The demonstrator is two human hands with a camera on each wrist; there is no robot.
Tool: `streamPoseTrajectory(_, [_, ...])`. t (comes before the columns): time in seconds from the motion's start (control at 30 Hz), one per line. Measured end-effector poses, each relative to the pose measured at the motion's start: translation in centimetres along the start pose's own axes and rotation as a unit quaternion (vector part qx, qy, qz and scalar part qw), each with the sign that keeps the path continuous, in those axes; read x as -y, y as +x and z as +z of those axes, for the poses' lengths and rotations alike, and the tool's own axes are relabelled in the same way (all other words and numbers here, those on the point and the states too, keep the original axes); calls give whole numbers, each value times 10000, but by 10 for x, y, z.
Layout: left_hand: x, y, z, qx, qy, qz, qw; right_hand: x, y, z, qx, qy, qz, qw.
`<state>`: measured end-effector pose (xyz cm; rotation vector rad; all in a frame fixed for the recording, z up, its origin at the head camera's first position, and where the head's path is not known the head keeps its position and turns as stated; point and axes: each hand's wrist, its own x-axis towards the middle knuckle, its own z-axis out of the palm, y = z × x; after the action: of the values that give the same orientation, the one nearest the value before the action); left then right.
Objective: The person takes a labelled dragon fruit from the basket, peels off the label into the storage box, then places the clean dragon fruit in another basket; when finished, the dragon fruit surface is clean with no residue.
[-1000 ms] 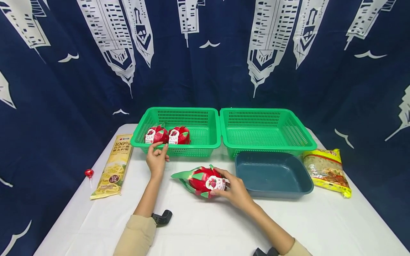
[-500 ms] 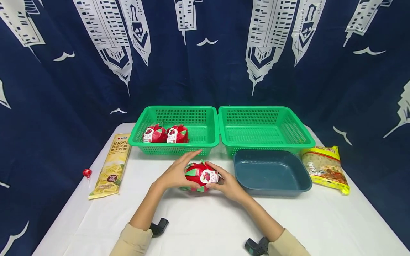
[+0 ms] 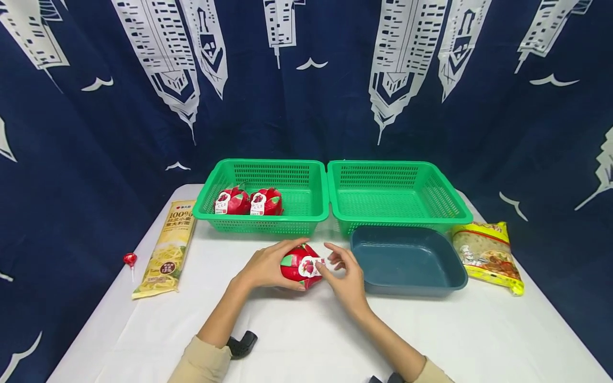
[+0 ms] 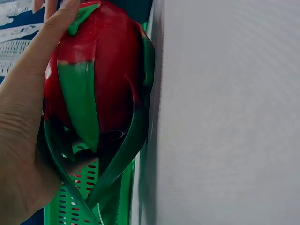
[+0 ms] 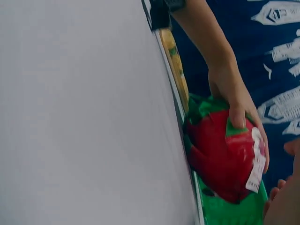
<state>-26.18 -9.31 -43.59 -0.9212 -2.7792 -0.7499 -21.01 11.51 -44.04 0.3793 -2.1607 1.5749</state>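
A red dragon fruit (image 3: 293,270) with green scales and a white label lies on the table in front of the left basket. My left hand (image 3: 270,266) grips it from the left, with the thumb and fingers around it. Long green leaf tips (image 4: 119,154) trail toward my left wrist in the left wrist view. To the right of the fruit is my right hand (image 3: 347,279), its fingers loosely bent and holding nothing. Its thumb is close to the label (image 5: 256,166), and the right wrist view shows a gap between hand and fruit.
Two more labelled dragon fruits (image 3: 266,201) sit in the left green basket (image 3: 306,218). Beside it stands another green basket (image 3: 402,218), with a dark blue tub (image 3: 407,290) in front. A noodle packet (image 3: 165,250) and lollipop (image 3: 130,259) lie left, a yellow bag (image 3: 488,255) right.
My left hand has come from the left basket's front rim down to the dragon fruit and taken hold of it. My right hand has let go and drawn slightly away to the right.
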Motion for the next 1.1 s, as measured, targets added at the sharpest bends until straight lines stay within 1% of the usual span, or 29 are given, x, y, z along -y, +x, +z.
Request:
streamPoseTrajectory(0.03, [0, -1, 0, -38, -7, -2, 10000, 0, -3, 2, -162, -104, 199, 9996])
streamPoseTrajectory(0.1, [1, -2, 0, -93, -22, -41, 9999, -1, -8, 5, -304, -78, 696, 9971])
streamPoseTrajectory(0.2, [3, -4, 0, -159, -47, -75, 9998, -1, -11, 12, -308, 281, 1444, 9886])
streamPoseTrajectory(0.3, [4, -4, 0, -191, -46, -55, 9998, -3, -12, 18, -375, 852, 2175, 9716])
streamPoseTrajectory(0.37, [5, -4, 1, -206, -44, -59, 9998, -5, -12, 21, -463, 1261, 2511, 9586])
streamPoseTrajectory(0.4, [5, -4, 1, -198, -51, -85, 9998, -6, -12, 22, -526, 1436, 2614, 9531])
streamPoseTrajectory(0.43, [6, -5, 2, -199, -58, -87, 9997, -7, -12, 23, -590, 1609, 2688, 9478])
streamPoseTrajectory(0.5, [6, -5, 3, -196, -85, -110, 9997, -11, -12, 25, -690, 1882, 2713, 9414])
streamPoseTrajectory(0.63, [6, -4, 4, -201, -115, -40, 9997, -16, -11, 27, -895, 2255, 2426, 9393])
streamPoseTrajectory(0.73, [5, -3, 3, -197, -97, -15, 9998, -17, -9, 25, -963, 2453, 2313, 9365])
streamPoseTrajectory(0.83, [6, -2, 3, -209, -104, 5, 9997, -12, -8, 21, -908, 2535, 2419, 9322])
streamPoseTrajectory(0.87, [6, -2, 3, -205, -103, -3, 9997, -9, -8, 19, -876, 2503, 2513, 9309])
streamPoseTrajectory(0.97, [6, -1, 3, -216, -111, 10, 9997, 0, -8, 14, -710, 2346, 2585, 9344])
streamPoseTrajectory(1.1, [7, -3, 3, -202, -152, -13, 9997, 10, -13, 9, -404, 2195, 2460, 9432])
